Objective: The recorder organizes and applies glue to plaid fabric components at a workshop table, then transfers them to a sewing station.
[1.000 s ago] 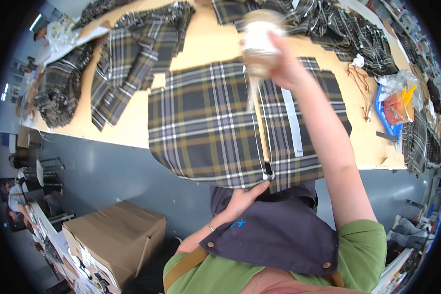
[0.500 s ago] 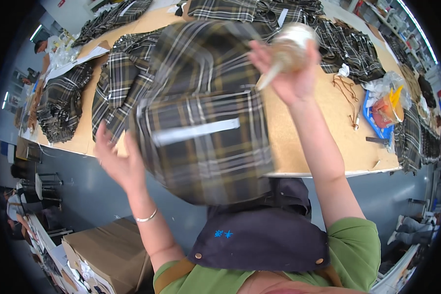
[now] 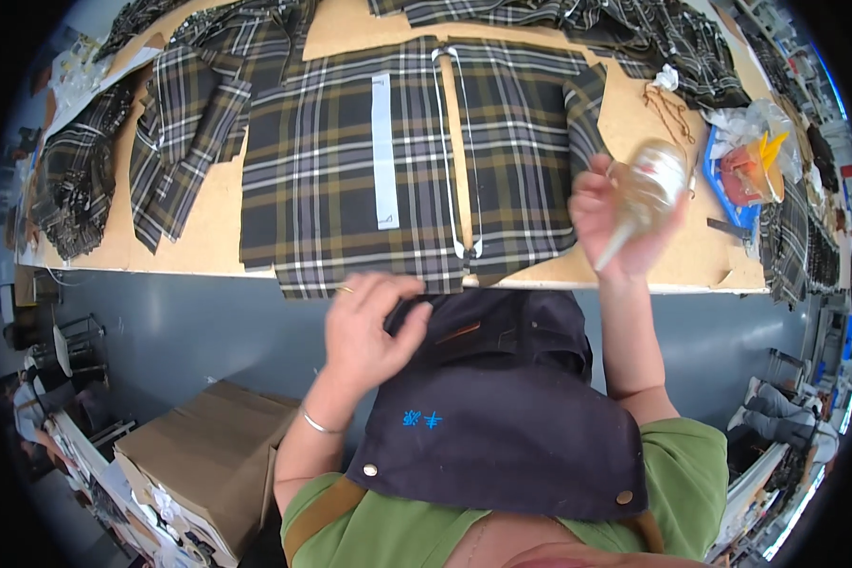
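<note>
A dark plaid cloth panel (image 3: 322, 170) lies spread on the table, its front edge hanging slightly over. On it lies a long pale strip (image 3: 383, 156). To its right is a second plaid panel (image 3: 516, 156), with a narrow white-edged gap between the two. My left hand (image 3: 369, 331) is at the front edge of the left panel, fingers apart, thumb out, holding nothing. Right of the panels, my right hand (image 3: 615, 237) grips a clear squeeze bottle (image 3: 655, 180) with its pointed nozzle tilted down toward me. Whether the bottle touches anything is not visible; it appears held up.
Plaid pieces (image 3: 180, 133) and a ruffled plaid stack (image 3: 71, 180) lie at the left. At the right are a blue tray (image 3: 715, 213) with an orange-red container (image 3: 748, 175), and a brown cord (image 3: 670, 109). A cardboard box (image 3: 199, 454) stands below the table.
The plaid cloth, raised and blurred before, now lies flat on the table. My left hand has moved right to its front edge. My right hand has come down and right with the bottle.
</note>
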